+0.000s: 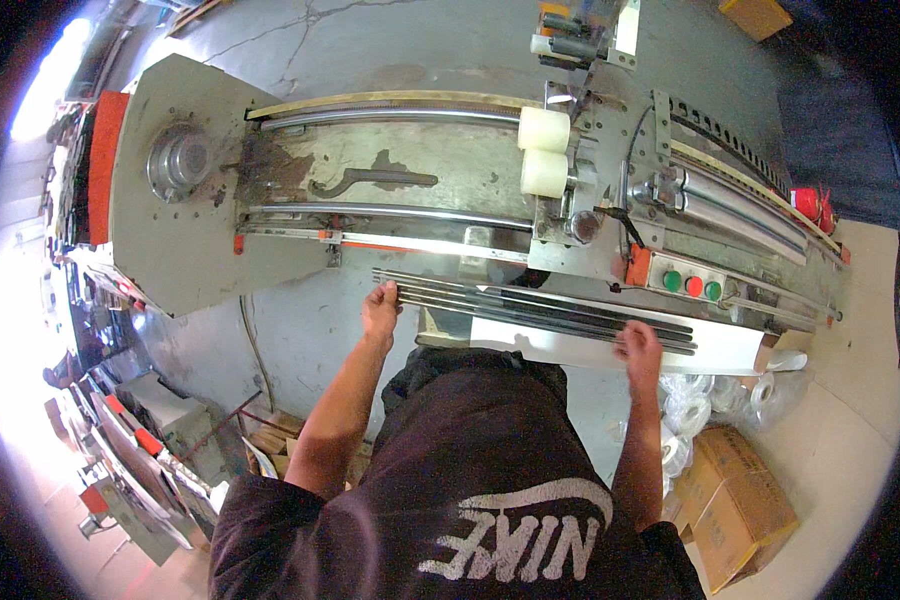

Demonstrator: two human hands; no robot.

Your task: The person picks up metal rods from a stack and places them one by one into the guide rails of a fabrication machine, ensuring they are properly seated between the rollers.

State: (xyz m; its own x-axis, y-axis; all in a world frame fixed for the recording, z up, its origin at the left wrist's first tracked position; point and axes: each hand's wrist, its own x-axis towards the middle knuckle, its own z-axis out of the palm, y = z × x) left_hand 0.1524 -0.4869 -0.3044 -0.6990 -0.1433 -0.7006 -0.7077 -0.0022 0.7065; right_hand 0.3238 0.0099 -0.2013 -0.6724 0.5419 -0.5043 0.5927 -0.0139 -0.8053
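Observation:
Several long, thin dark rods (pixel 550 310) lie side by side in front of my body, slanting slightly down to the right. At their left ends, my left hand (pixel 380 312) is closed, with thumb and fingers gripping the rods. My right hand (pixel 640 346) is at the rods near their right ends, fingers bent and partly smeared by motion. Whether it grips them is not clear. Beneath the rods and to their right is a long white board or sheet (pixel 725 347).
Beyond the rods stands a grey machine (pixel 185 255) with metal rails, two pale rollers (pixel 545 150) and a push-button box (pixel 680 283). A hook-shaped wrench (pixel 380 178) lies on its bed. Plastic-wrapped rolls (pixel 685 408) and a cardboard box (pixel 735 505) sit at the right.

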